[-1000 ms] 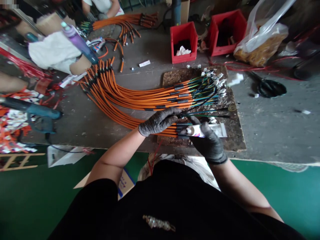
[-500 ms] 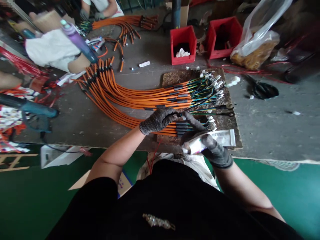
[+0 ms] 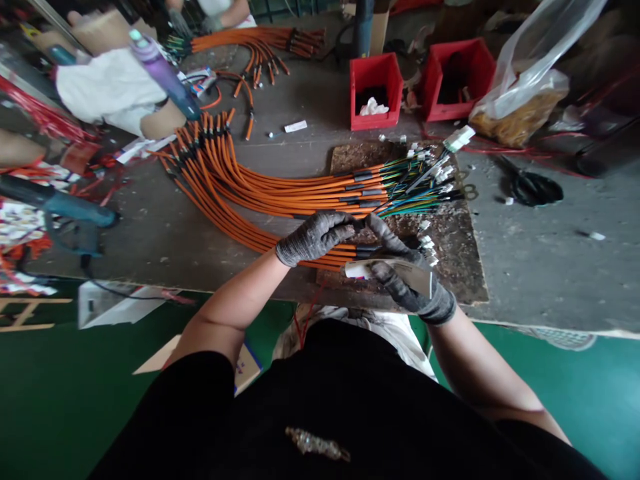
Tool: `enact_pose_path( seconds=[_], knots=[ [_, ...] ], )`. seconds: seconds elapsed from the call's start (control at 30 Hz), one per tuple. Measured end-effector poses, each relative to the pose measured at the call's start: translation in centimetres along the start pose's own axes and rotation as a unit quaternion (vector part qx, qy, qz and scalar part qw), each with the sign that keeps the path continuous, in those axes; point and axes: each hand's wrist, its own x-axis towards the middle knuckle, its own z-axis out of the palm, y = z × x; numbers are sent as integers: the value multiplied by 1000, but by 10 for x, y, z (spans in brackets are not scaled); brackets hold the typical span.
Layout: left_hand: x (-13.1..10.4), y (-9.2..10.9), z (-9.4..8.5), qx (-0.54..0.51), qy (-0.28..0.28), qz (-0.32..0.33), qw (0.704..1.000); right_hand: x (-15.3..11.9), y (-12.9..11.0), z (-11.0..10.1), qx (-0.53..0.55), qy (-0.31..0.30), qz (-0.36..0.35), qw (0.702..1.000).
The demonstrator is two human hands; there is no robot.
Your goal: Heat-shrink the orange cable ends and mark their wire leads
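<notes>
My left hand, in a dark grey glove, is closed with thumb and finger pinched at the dark-sleeved end of an orange cable. My right hand, gloved too, grips a flat whitish plastic packet between thumb and palm. Its index finger reaches to the left fingertips, touching or nearly touching the same spot. Beyond the hands lie bundled orange cables, whose thin coloured wires end in white connectors. One larger white connector sticks up past the rest. The fingers hide the pinched part.
Wires rest on a worn brown board on the grey table. Two red bins, a clear bag and black-handled scissors stand farther off. A blue heat gun lies left. Another person's hands are at the back.
The packet in my right hand has tilted and shifted left, now seen more edge-on. The larger white connector has swung up and back. My hands stay together at the cable.
</notes>
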Motion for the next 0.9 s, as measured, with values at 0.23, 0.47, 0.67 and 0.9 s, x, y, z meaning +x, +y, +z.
enact_pose_path(
  seconds=[0.23, 0.47, 0.67, 0.9],
  knots=[
    [1, 2, -3, -2, -4, -14, 1000, 7, -5, 1, -72, 13, -14, 997],
    [0, 5, 0, 9, 17, -8, 1000, 14, -4, 14, -232, 3, -14, 973],
    [-2, -1, -1, -28, 57, -30, 998, -16, -1, 21, -59, 7, 9, 998],
    [-3, 3, -1, -29, 41, -26, 998, -19, -4, 5, 278, 141, 155, 938]
  ],
)
